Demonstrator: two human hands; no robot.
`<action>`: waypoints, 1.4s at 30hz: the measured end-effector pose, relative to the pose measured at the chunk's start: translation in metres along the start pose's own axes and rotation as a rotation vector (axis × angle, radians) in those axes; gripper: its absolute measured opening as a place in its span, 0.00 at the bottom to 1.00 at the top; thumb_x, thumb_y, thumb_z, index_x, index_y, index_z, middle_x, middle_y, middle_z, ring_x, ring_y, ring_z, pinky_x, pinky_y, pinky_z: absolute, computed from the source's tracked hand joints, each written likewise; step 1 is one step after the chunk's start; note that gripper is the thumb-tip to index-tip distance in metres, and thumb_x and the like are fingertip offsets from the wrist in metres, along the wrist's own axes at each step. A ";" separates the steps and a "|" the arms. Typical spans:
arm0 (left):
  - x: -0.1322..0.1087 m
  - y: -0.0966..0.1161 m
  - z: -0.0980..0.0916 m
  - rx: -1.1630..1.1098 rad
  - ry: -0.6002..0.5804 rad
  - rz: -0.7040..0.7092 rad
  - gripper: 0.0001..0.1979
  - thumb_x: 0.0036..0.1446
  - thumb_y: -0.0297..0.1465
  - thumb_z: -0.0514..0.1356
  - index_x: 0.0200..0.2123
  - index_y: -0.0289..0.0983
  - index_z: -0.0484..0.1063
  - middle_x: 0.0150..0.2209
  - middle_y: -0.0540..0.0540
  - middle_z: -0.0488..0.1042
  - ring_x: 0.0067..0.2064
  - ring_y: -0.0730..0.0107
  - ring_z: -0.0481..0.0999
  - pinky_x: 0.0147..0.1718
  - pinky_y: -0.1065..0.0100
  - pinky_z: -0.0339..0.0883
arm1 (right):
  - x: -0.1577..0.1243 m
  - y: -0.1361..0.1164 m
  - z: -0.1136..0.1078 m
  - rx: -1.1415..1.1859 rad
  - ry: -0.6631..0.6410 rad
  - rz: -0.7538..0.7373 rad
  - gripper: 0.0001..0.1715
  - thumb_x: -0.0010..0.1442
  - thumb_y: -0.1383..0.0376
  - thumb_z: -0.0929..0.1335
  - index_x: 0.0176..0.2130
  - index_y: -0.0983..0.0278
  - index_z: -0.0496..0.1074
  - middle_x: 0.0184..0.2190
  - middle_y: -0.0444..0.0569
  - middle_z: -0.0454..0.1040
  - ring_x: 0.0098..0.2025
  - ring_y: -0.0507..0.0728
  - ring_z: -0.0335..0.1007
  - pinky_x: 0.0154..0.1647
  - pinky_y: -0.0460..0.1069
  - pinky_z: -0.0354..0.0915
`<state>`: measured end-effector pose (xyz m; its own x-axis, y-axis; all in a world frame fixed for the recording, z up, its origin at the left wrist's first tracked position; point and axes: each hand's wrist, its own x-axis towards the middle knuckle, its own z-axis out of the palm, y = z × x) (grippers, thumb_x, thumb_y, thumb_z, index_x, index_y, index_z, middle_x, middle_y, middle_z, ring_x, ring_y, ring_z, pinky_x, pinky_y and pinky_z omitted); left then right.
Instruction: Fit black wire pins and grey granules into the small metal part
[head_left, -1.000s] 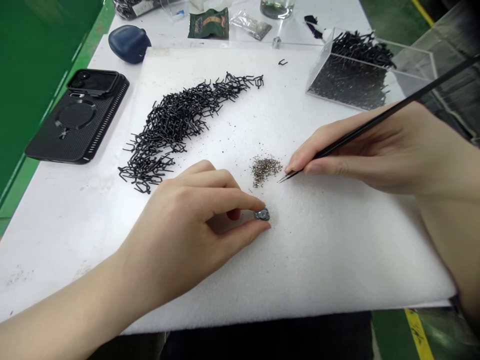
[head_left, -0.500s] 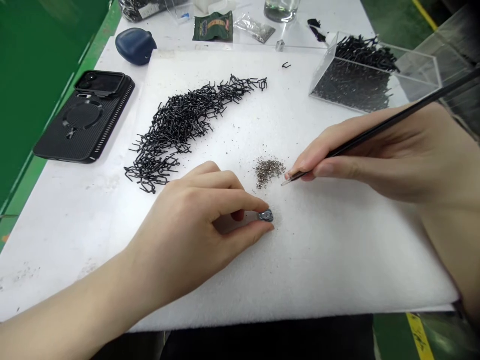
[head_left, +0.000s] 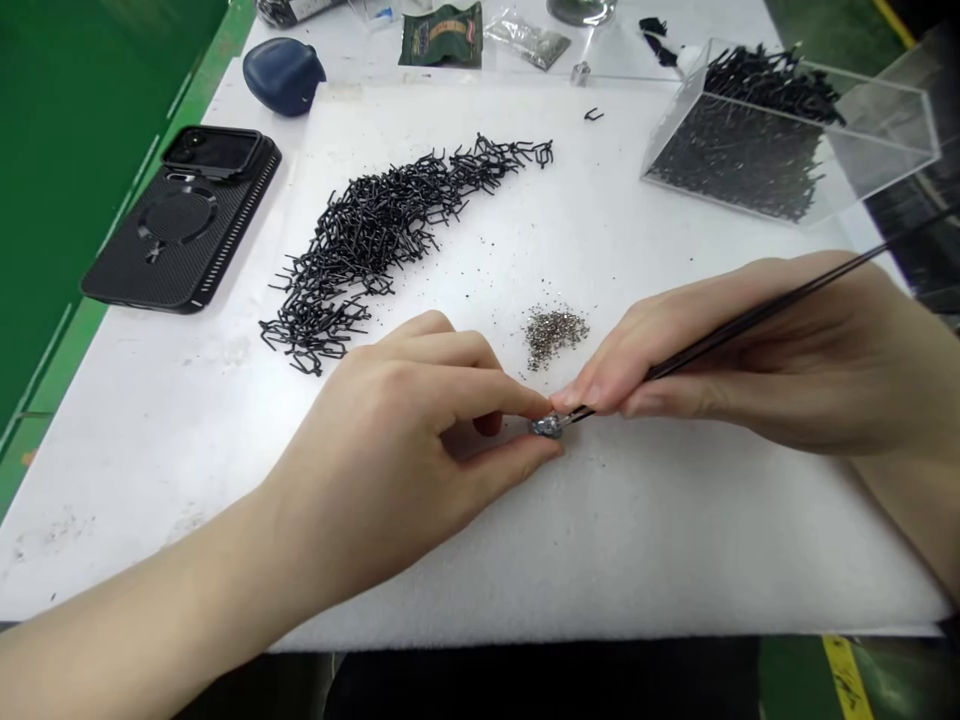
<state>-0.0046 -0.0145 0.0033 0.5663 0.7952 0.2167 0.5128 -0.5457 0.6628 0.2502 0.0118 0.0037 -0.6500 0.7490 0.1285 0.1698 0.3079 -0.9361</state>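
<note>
- Grey part: pinched between the thumb and forefinger of my left hand, low over the white foam; I cannot tell whether it touches down.
- My right hand is closed round black tweezers, gripping them like a pen, tips at the part; too small to tell whether they hold anything.
- Just beyond the part, near my right fingertips, lies a patch of tiny shiny grains.
- Beyond my left hand, black forked pieces lie heaped in a curved band.
- At the far right, a clear box holds black bits.
- On my left, a phone lies beside the foam.
- Past the foam's far edge sit a green packet and a small clear bag.
</note>
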 end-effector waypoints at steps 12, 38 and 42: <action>0.001 0.002 0.000 0.007 -0.002 -0.005 0.07 0.58 0.28 0.74 0.40 0.42 0.88 0.29 0.54 0.81 0.34 0.73 0.75 0.32 0.72 0.70 | 0.001 -0.001 -0.001 -0.014 0.006 0.022 0.07 0.62 0.69 0.78 0.41 0.58 0.86 0.36 0.41 0.88 0.37 0.52 0.86 0.38 0.42 0.81; 0.001 -0.001 0.002 -0.005 0.001 -0.010 0.07 0.56 0.27 0.75 0.39 0.41 0.88 0.28 0.54 0.80 0.33 0.72 0.75 0.31 0.71 0.71 | 0.004 -0.002 0.000 -0.013 0.019 0.023 0.05 0.62 0.67 0.78 0.40 0.58 0.87 0.35 0.45 0.88 0.36 0.53 0.85 0.37 0.43 0.80; 0.000 0.000 0.001 -0.010 0.006 -0.003 0.07 0.56 0.27 0.75 0.39 0.41 0.88 0.28 0.54 0.80 0.33 0.72 0.74 0.32 0.71 0.70 | 0.003 -0.002 0.000 -0.013 0.016 0.022 0.05 0.63 0.68 0.78 0.40 0.58 0.86 0.35 0.44 0.88 0.36 0.52 0.85 0.38 0.42 0.80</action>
<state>-0.0043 -0.0150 0.0024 0.5604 0.7987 0.2191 0.5080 -0.5404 0.6707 0.2479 0.0138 0.0057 -0.6342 0.7648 0.1133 0.1931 0.2986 -0.9346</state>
